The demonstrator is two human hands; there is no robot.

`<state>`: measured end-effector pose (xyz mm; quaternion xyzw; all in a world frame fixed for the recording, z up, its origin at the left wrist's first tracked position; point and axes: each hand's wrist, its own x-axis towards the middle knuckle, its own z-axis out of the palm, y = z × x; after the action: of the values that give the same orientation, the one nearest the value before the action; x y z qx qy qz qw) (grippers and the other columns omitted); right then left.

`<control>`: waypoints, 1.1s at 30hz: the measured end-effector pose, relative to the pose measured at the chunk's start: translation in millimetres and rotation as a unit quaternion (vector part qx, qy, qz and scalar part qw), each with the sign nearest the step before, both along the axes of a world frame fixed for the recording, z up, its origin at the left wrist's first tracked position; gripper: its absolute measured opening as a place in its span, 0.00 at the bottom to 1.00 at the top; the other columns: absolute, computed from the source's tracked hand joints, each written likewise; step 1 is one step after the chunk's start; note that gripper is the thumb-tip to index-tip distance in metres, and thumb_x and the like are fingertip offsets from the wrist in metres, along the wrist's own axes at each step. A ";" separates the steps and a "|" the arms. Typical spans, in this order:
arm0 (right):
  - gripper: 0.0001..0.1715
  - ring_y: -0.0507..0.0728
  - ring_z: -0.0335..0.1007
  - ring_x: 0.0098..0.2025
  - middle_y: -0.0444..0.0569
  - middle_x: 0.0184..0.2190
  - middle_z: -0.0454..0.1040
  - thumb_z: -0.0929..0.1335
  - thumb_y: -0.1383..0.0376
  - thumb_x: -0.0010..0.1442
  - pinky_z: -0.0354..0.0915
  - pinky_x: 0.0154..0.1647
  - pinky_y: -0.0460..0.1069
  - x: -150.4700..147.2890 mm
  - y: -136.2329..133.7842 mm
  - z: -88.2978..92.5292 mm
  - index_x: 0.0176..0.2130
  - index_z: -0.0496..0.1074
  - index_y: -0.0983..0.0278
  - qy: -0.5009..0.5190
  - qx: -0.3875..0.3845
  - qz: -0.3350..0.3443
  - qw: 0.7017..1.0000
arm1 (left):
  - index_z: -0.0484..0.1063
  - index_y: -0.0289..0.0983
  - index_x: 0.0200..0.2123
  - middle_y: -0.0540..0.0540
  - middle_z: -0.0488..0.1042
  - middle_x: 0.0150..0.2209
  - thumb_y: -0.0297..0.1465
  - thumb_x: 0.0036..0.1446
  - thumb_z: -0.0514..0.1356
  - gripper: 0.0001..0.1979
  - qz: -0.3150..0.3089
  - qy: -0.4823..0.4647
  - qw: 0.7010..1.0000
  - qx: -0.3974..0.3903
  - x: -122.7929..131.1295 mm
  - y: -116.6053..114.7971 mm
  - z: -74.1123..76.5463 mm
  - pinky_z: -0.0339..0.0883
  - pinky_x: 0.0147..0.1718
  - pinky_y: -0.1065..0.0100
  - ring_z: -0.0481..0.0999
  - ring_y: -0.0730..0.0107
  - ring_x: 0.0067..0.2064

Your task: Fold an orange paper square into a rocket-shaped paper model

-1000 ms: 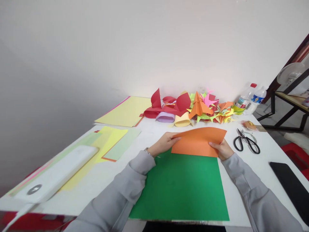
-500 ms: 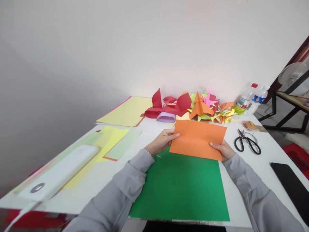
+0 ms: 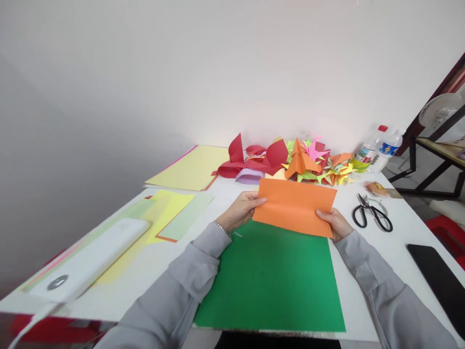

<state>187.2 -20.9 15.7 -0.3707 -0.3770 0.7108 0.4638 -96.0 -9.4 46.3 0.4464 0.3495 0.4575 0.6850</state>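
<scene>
Between my two hands is a sheet of orange paper [image 3: 294,206], held above the far part of a green sheet [image 3: 272,286] on the table. A faint crease runs across the orange paper. My left hand [image 3: 246,208] pinches its left edge, thumb on top and the other fingers behind. At the right edge my right hand [image 3: 336,224] grips it the same way, with the thumb lying on the front. The fingers behind the paper are partly hidden.
Folded paper shapes [image 3: 301,160] pile up along the wall. Black-handled scissors [image 3: 371,213], a black phone-like slab [image 3: 436,283] and bottles [image 3: 374,145] are on the right. A white power bank [image 3: 94,257] with a cable and yellow sheets [image 3: 169,206] lie left.
The orange paper has shifted slightly left and up, with both hands still on its edges. Everything else stays in place.
</scene>
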 end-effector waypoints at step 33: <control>0.10 0.60 0.61 0.57 0.49 0.48 0.73 0.65 0.64 0.61 0.44 0.60 0.64 -20.5 -15.2 -4.3 0.38 0.76 0.54 -0.562 0.596 -0.166 0.550 | 0.59 0.37 0.59 0.35 0.73 0.51 0.27 0.54 0.59 0.28 -0.081 -0.109 0.988 -0.072 19.0 -11.4 -15.2 0.69 0.48 0.53 0.75 0.54 0.49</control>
<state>166.7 -36.1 11.3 -0.3894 -0.8295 -0.1193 0.3822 -77.0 -20.8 31.1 0.3700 0.2677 0.4203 0.7841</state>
